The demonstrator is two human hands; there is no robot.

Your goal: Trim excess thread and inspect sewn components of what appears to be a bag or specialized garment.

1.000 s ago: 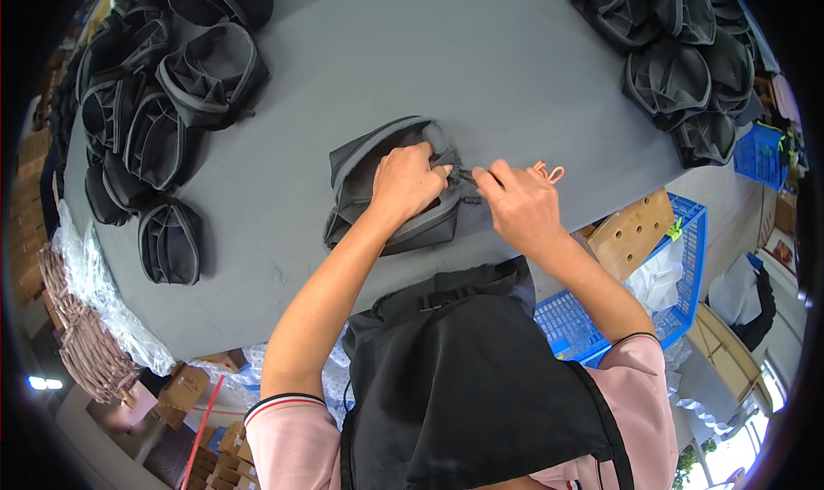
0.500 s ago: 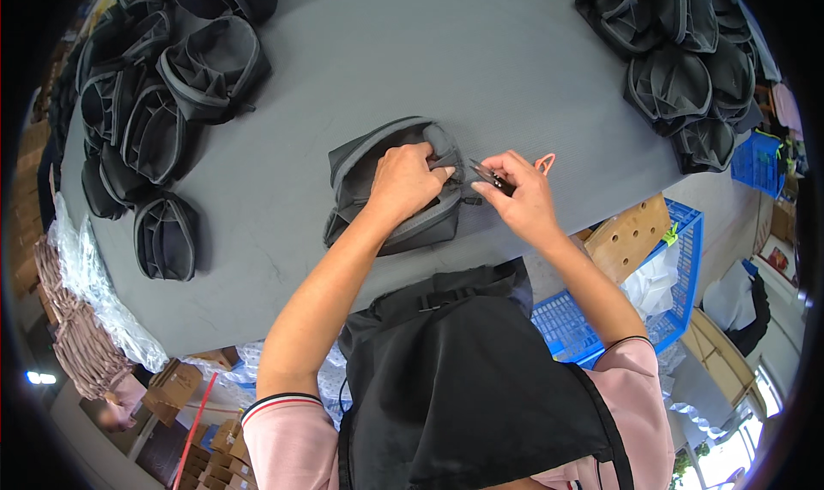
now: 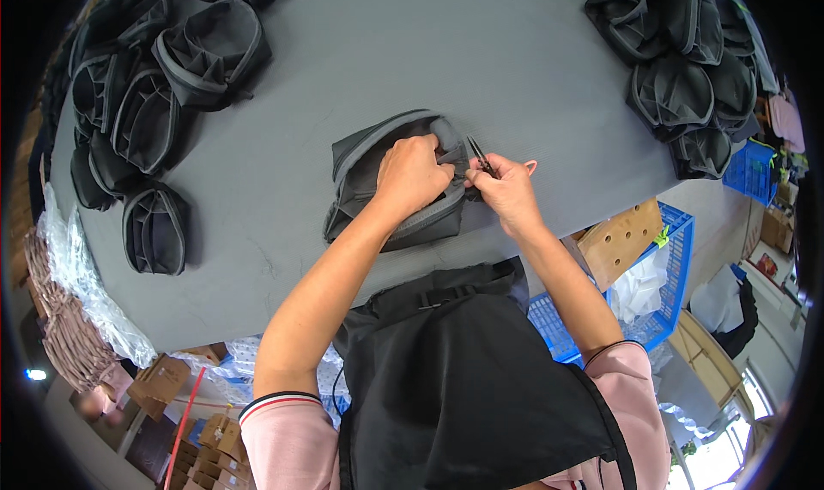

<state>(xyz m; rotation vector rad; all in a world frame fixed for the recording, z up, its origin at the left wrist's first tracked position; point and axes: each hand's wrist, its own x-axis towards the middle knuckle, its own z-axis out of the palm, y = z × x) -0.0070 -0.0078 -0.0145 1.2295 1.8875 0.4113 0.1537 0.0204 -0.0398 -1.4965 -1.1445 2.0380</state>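
A black pouch [image 3: 359, 179] with a grey-edged opening lies open on the grey table, in front of my body. My left hand [image 3: 410, 177] reaches over the opening with fingers curled, gripping the pouch's right-hand rim; some fingertips are hidden inside. At that same right end, my right hand [image 3: 508, 194] is closed around a pair of thread snips [image 3: 481, 157]. Their dark blades point up and away from me, and an orange-pink loop sticks out behind the hand. My right thumb and fingertip meet at the pouch's edge, beside the zipper end; what they pinch is too small to make out.
Similar black pouches [image 3: 215, 52] are heaped at the table's left, and another pile [image 3: 674, 95] stands at the far right. A blue plastic crate [image 3: 682, 267] with a perforated wooden board [image 3: 620, 243] sits by the right table edge. Clear plastic wrapping [image 3: 107, 297] hangs at the left edge.
My right hand has moved slightly left and in to the pouch's right end, its fingertips now touching there. The snips have turned to point more upward. My left hand keeps its grip.
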